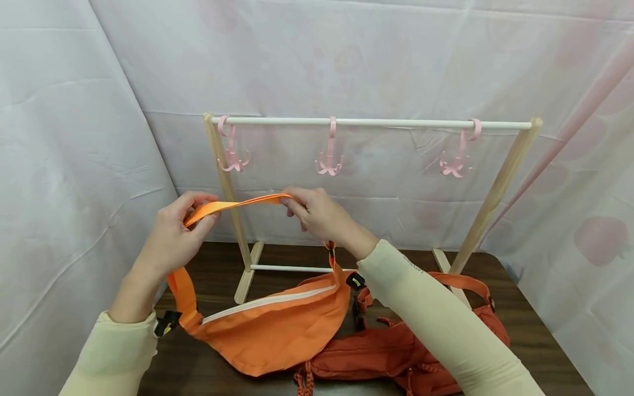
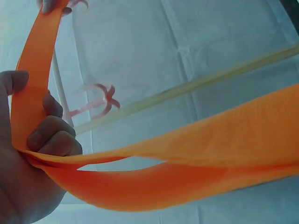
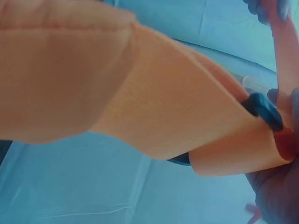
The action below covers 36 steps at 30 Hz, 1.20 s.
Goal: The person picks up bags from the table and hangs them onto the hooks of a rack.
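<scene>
An orange waist bag (image 1: 287, 335) with a white zip (image 1: 269, 302) is held up by its strap (image 1: 242, 202), low over the dark table. My left hand (image 1: 173, 234) holds one part of the strap between thumb and fingers. Farther right, my right hand (image 1: 324, 214) pinches the same strap, so that a stretch of it runs between both hands. Two layers of strap pass through the left hand (image 2: 46, 140) in the left wrist view. In the right wrist view a black slider (image 3: 264, 112) sits on the strap close to the right hand (image 3: 275, 196).
Behind the hands stands a wooden rack (image 1: 500, 192) with a white top rail (image 1: 396, 122). Pink hooks hang at its left (image 1: 233, 157), middle (image 1: 329, 159) and right (image 1: 458, 157). A rust-red bag (image 1: 366, 355) lies on the table (image 1: 530, 319), partly behind the right sleeve (image 1: 441, 324).
</scene>
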Motion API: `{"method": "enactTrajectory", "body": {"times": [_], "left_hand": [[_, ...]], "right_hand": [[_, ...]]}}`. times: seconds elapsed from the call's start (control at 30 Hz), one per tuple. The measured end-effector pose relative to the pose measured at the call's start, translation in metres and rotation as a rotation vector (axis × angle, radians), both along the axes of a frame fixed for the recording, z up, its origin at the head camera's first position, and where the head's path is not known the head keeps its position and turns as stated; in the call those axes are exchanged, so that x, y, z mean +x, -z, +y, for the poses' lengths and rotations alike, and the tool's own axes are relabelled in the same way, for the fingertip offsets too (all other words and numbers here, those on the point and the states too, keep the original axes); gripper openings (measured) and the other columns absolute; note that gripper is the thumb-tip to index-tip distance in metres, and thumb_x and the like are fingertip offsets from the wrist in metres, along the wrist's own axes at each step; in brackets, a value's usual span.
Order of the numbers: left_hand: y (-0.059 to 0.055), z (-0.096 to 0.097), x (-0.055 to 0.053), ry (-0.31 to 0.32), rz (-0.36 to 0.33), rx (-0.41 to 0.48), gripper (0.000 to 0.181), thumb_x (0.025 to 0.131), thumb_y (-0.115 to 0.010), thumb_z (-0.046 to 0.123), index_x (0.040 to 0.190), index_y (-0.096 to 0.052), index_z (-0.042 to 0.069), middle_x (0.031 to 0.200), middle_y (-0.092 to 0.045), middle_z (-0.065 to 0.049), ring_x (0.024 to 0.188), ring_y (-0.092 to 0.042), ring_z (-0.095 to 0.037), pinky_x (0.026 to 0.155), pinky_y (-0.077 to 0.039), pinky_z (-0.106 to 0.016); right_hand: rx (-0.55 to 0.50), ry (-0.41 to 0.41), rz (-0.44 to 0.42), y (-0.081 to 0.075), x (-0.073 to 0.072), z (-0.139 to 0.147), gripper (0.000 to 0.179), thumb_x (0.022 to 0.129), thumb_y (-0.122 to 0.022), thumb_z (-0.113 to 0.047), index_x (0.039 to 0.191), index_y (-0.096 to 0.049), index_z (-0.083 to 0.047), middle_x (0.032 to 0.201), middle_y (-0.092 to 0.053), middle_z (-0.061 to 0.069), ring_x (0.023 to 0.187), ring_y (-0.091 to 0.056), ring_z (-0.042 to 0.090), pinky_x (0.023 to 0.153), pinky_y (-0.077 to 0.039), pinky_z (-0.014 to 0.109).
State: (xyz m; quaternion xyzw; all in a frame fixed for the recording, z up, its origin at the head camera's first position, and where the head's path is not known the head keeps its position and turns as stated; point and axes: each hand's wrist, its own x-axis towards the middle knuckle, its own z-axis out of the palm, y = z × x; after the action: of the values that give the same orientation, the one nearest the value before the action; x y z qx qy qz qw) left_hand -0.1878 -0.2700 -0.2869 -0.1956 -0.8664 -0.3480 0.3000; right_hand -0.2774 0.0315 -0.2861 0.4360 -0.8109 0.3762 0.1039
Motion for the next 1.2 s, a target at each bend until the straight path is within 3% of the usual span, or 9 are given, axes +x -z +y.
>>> {"method": "enactTrajectory", "body": {"times": [0.1,0.2,0.3,0.47,0.57,0.73,0.9,1.0,1.2], "left_hand": [[-0.004,-0.002,-0.002,0.009,0.050,-0.007,0.025,0.101,-0.071,0.005,0.125,-0.075,0.011,0.080,-0.056,-0.001,0.057,-0.043,-0.015,0.052,-0.036,-0.024],[-0.008,-0.003,-0.005,-0.025,0.084,-0.026,0.020,0.102,-0.071,0.006,0.121,-0.077,0.010,0.076,-0.053,-0.001,0.059,-0.041,-0.014,0.054,-0.034,-0.023],[-0.014,-0.005,-0.006,-0.064,0.099,-0.037,0.014,0.104,-0.070,0.008,0.115,-0.077,0.009,0.075,-0.056,-0.001,0.059,-0.040,-0.014,0.054,-0.032,-0.024],[-0.026,-0.006,-0.008,-0.106,0.158,-0.049,0.010,0.105,-0.069,0.010,0.108,-0.077,0.007,0.078,-0.065,-0.001,0.054,-0.038,-0.011,0.051,-0.030,-0.023],[-0.033,-0.007,-0.011,-0.137,0.180,-0.053,0.012,0.106,-0.067,0.012,0.107,-0.078,0.007,0.080,-0.070,-0.003,0.053,-0.039,-0.009,0.050,-0.031,-0.022],[-0.042,-0.007,-0.023,-0.198,0.191,-0.056,0.019,0.108,-0.064,0.019,0.107,-0.077,0.006,0.083,-0.074,-0.007,0.050,-0.039,-0.008,0.049,-0.030,-0.022],[-0.046,-0.007,-0.039,-0.286,0.208,-0.100,0.025,0.110,-0.062,0.028,0.108,-0.076,0.007,0.085,-0.076,-0.008,0.046,-0.037,-0.006,0.046,-0.029,-0.022],[-0.046,-0.007,-0.047,-0.341,0.235,-0.136,0.028,0.110,-0.061,0.030,0.109,-0.075,0.006,0.084,-0.077,-0.008,0.046,-0.042,-0.010,0.046,-0.031,-0.025],[-0.044,-0.007,-0.061,-0.423,0.259,-0.191,0.031,0.111,-0.060,0.031,0.103,-0.070,0.003,0.080,-0.075,-0.012,0.051,-0.053,-0.031,0.051,-0.037,-0.041]], "right_hand": [[0.001,0.013,0.017,-0.009,0.000,-0.004,0.023,0.114,-0.052,-0.028,0.113,-0.071,-0.015,0.091,-0.068,-0.003,0.058,-0.067,0.017,0.056,-0.051,0.031],[-0.006,0.018,0.034,-0.017,-0.001,-0.009,0.022,0.114,-0.053,-0.028,0.109,-0.070,-0.015,0.084,-0.063,0.000,0.062,-0.068,0.020,0.059,-0.050,0.032],[-0.006,0.024,0.045,-0.025,-0.001,-0.014,0.023,0.114,-0.052,-0.029,0.106,-0.069,-0.015,0.080,-0.059,0.001,0.063,-0.067,0.017,0.061,-0.049,0.032],[0.008,0.049,0.047,-0.037,0.001,-0.019,0.026,0.115,-0.049,-0.030,0.106,-0.068,-0.015,0.094,-0.069,-0.001,0.060,-0.063,0.010,0.063,-0.050,0.031],[0.010,0.074,0.065,-0.044,-0.001,-0.022,0.025,0.115,-0.049,-0.030,0.104,-0.067,-0.015,0.086,-0.064,0.000,0.060,-0.062,0.011,0.062,-0.048,0.031],[0.010,0.122,0.149,-0.053,-0.011,-0.031,0.024,0.114,-0.051,-0.030,0.103,-0.066,-0.015,0.075,-0.051,0.001,0.058,-0.049,0.015,0.059,-0.039,0.029],[0.013,0.189,0.227,-0.058,-0.022,-0.038,0.024,0.114,-0.053,-0.029,0.107,-0.069,-0.013,0.076,-0.049,0.001,0.062,-0.043,0.016,0.060,-0.035,0.029],[0.032,0.231,0.256,-0.059,-0.027,-0.041,0.024,0.114,-0.052,-0.030,0.108,-0.069,-0.014,0.077,-0.053,0.000,0.062,-0.046,0.015,0.059,-0.036,0.029],[0.066,0.289,0.287,-0.058,-0.036,-0.045,0.025,0.115,-0.051,-0.032,0.107,-0.067,-0.014,0.074,-0.052,0.000,0.060,-0.047,0.016,0.056,-0.036,0.030]]}}
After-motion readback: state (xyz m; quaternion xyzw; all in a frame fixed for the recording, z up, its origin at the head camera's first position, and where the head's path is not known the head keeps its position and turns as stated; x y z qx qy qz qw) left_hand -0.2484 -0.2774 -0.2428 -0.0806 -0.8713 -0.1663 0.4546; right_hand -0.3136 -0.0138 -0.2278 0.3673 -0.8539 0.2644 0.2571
